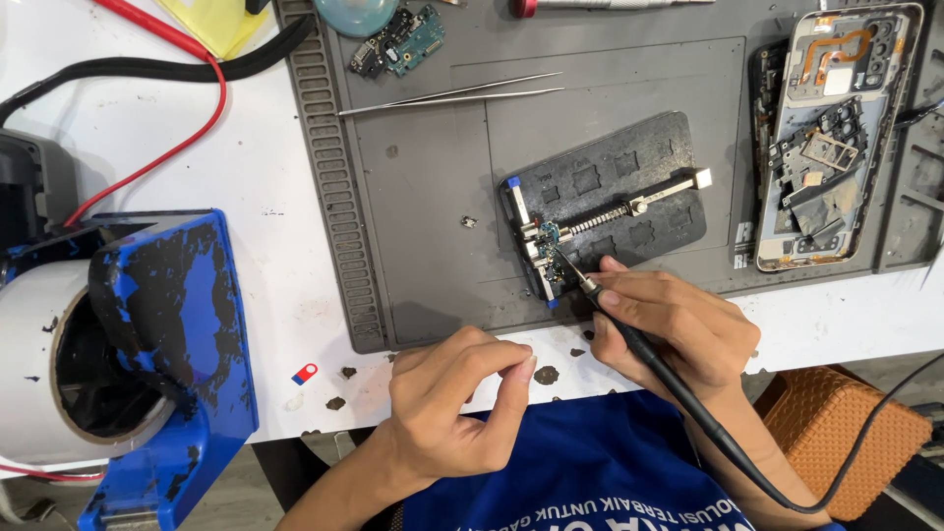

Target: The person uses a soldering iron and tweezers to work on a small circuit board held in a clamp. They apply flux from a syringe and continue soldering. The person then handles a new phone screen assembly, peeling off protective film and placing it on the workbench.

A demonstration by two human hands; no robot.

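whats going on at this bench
A person is working on a small circuit board clamped in a dark holder on a grey work mat. Their right hand holds a soldering iron like a pen, with its tip on the board. The left hand rests at the table edge, fingers pinched together; whether anything is between them cannot be told. Tweezers and an opened phone lie on the mat.

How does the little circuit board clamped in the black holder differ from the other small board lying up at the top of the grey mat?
The clamped board sits in the black holder, with the soldering iron in the right hand touching it. The loose board lies free on the grey mat, far from both hands. The clamped one looks narrower, the loose one wider. Both are small with blue-green surfaces.
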